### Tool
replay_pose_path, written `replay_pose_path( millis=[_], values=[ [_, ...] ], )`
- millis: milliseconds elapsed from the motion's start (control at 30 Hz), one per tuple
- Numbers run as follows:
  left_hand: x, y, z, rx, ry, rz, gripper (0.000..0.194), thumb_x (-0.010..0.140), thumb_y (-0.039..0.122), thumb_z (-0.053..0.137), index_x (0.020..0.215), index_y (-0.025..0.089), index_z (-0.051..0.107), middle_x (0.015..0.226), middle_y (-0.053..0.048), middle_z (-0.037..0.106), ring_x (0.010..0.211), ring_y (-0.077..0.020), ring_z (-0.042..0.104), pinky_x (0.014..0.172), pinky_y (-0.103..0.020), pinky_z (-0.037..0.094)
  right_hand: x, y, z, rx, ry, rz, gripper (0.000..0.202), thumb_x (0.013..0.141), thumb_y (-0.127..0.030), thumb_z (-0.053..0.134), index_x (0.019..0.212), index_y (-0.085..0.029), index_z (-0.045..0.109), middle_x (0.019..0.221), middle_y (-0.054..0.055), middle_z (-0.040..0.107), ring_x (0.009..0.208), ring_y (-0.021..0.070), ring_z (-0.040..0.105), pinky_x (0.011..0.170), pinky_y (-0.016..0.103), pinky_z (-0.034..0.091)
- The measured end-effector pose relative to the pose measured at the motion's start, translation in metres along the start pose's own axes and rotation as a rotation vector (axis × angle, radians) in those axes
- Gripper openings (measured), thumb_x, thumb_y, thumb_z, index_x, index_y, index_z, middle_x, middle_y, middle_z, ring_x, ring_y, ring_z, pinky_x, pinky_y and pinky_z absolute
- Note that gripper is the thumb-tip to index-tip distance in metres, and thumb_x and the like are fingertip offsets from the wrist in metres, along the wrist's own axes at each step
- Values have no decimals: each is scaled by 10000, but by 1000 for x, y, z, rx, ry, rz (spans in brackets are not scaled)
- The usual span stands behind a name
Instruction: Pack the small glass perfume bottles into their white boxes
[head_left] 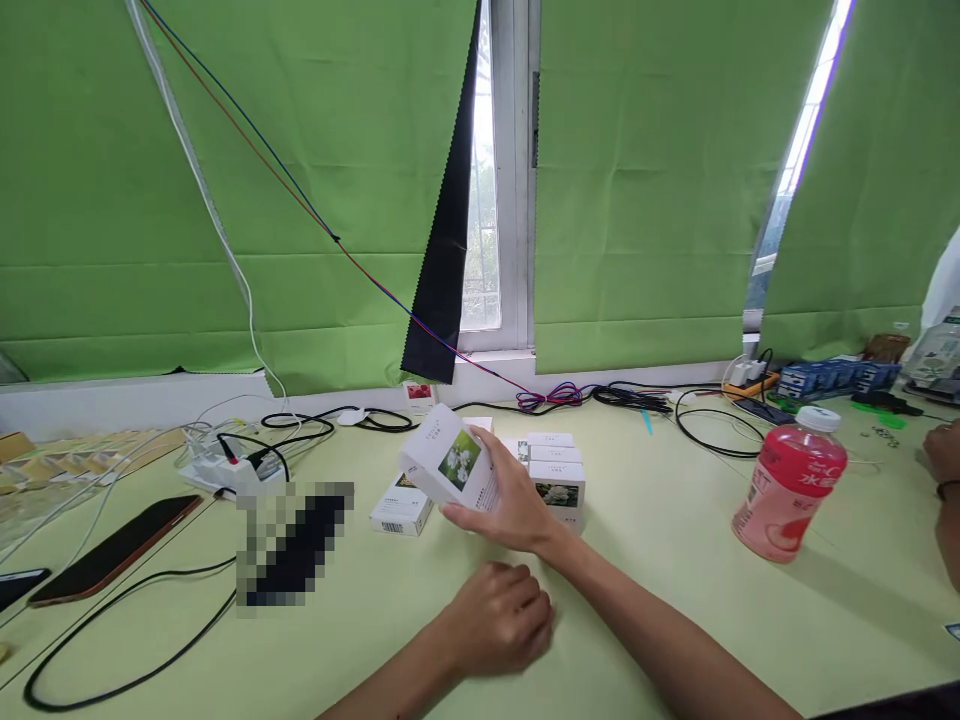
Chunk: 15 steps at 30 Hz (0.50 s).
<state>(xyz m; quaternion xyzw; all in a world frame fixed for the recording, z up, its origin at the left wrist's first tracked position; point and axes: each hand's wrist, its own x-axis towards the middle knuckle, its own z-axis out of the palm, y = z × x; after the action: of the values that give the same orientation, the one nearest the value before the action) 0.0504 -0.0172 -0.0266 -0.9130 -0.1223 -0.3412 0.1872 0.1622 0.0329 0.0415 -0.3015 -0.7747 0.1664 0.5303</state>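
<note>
My right hand (510,505) holds a small white box with a flower picture (448,462), tilted just above the pale green table (660,610). My left hand (499,620) rests on the table below it, fingers curled into a loose fist, holding nothing that I can see. Right behind the held box stand several similar white boxes in a stack (556,475). Another flat white box (401,510) lies on the table to the left of my right hand.
A pink drink bottle (787,485) stands at the right. A phone (116,550), a power strip (229,470) and black cables (127,680) lie at the left. Another person's hand (943,455) rests at the right edge. Green curtains hang behind.
</note>
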Motion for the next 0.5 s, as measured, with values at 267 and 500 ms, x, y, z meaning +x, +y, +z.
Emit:
replay_pose_path(
  millis=[267,500],
  values=[
    [5,15,-5,-43,3,166,219,894,123,604,705,232,599,521,17,556,427,-140,505,363,-320,313,-32,12,13,-146,69,-170,964,751,-453,792,1539,-225,286,1389,160,583,1241,333,595,1048,505,504],
    [0,-2,-34,-52,3,207,108,868,112,607,912,189,667,573,-5,615,454,-152,557,402,-296,417,-52,18,21,-152,94,-131,967,728,-457,830,1515,-247,307,1295,135,617,1149,326,638,964,492,554]
  ],
)
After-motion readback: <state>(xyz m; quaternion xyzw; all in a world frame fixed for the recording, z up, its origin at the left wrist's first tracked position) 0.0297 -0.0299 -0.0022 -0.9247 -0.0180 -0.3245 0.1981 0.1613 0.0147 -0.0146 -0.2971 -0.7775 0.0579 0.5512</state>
